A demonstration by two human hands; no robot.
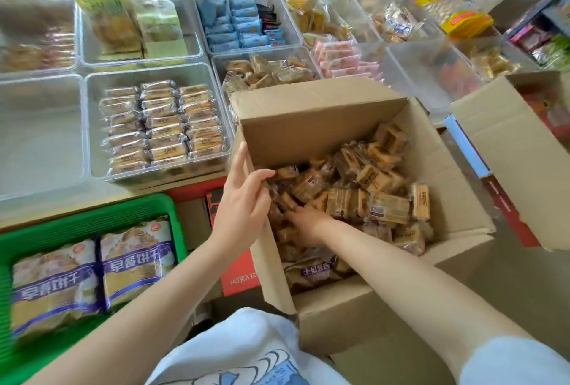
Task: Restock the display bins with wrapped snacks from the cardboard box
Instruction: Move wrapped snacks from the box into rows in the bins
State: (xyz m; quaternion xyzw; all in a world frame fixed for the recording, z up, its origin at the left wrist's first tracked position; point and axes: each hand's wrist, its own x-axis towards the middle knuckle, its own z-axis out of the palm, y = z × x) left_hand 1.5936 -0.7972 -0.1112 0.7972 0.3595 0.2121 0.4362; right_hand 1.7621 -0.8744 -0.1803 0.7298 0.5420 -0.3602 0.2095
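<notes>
An open cardboard box (311,113) stands in front of me, half full of small wrapped snacks (382,196) in clear and brown wrappers. My left hand (246,199) lies over the box's left wall. Its thumb points up along the edge and its fingers curl inside, touching the snacks. My right hand (308,224) is dug into the pile near the left wall, with its fingers hidden under wrappers. A clear display bin (216,60) just beyond the box holds a few of the same snacks (268,74). To the left, another bin (89,125) holds neat rows of packed biscuits (163,128).
Several clear bins hold blue packs (237,26), pink packs (342,57) and yellow packs. One bin at far left (40,134) looks bare. A green basket (92,218) with two large bags sits at lower left. A second cardboard box (505,150) stands at right.
</notes>
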